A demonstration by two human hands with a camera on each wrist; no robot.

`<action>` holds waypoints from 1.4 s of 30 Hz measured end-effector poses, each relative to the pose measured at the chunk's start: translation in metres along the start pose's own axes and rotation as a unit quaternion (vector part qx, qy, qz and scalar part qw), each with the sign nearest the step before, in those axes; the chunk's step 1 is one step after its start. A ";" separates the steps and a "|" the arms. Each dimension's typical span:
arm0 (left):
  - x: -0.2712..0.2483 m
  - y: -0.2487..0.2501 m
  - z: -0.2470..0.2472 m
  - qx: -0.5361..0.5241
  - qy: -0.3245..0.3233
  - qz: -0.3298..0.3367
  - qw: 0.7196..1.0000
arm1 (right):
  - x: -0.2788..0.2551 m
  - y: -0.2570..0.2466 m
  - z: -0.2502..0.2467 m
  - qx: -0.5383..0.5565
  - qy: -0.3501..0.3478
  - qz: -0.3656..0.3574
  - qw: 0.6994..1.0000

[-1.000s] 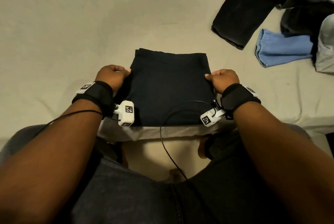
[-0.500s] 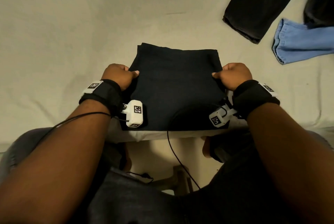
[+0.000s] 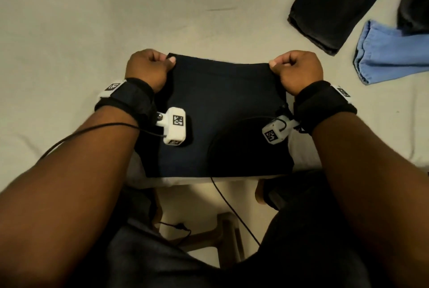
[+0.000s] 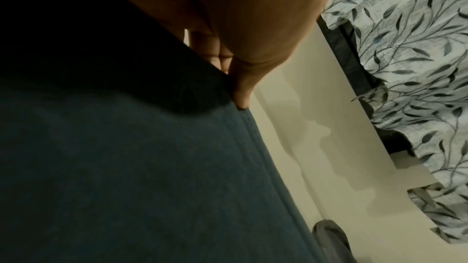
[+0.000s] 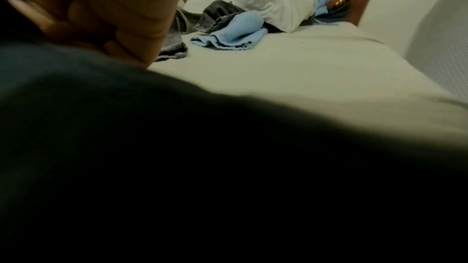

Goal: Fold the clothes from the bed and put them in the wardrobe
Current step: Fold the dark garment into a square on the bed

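A dark navy folded garment [image 3: 220,113] lies at the near edge of the bed [image 3: 92,32]. My left hand [image 3: 148,67] grips its far left corner, thumb on top and fingers curled under. On the other side, my right hand [image 3: 294,69] grips the far right corner the same way. The far edge is raised a little off the sheet. In the left wrist view the thumb [image 4: 243,91] pinches the navy cloth [image 4: 126,167]. Dark cloth [image 5: 177,167] fills most of the right wrist view beneath my curled fingers [image 5: 142,33].
Black trousers [image 3: 343,2] and a light blue garment [image 3: 390,55] lie unfolded at the far right of the bed, with white clothes [image 5: 278,1] beyond. A leaf-patterned curtain [image 4: 418,67] hangs left of the bed. A wooden stool [image 3: 222,236] stands between my knees.
Both hands slid from the garment's sides to its far corners and gripped them. The far edge has lifted slightly.
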State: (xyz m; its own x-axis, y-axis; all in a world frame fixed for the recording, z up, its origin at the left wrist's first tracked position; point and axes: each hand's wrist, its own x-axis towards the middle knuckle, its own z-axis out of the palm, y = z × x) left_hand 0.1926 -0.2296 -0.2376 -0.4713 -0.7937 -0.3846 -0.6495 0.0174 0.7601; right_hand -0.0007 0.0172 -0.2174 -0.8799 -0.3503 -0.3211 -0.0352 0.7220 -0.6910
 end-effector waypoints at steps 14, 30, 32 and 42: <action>-0.020 -0.002 -0.005 0.060 -0.078 -0.014 0.995 | -0.014 0.012 -0.009 0.195 -0.063 0.129 0.970; -0.100 -0.025 -0.008 0.130 -0.164 -0.054 0.976 | -0.095 0.047 -0.005 0.067 -0.167 0.124 0.976; -0.099 -0.024 -0.004 0.112 -0.152 -0.045 0.981 | -0.094 0.055 -0.002 0.103 -0.151 0.095 0.979; -0.094 0.091 -0.040 0.026 -0.063 -0.067 0.995 | -0.033 -0.067 -0.057 0.047 -0.194 0.033 0.979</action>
State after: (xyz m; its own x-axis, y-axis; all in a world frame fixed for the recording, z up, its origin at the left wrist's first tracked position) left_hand 0.2014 -0.1780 -0.1114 -0.4471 -0.7087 -0.5458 -0.7400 -0.0497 0.6707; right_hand 0.0035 0.0142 -0.1232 -0.6317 -0.5182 -0.5765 0.0748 0.6995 -0.7107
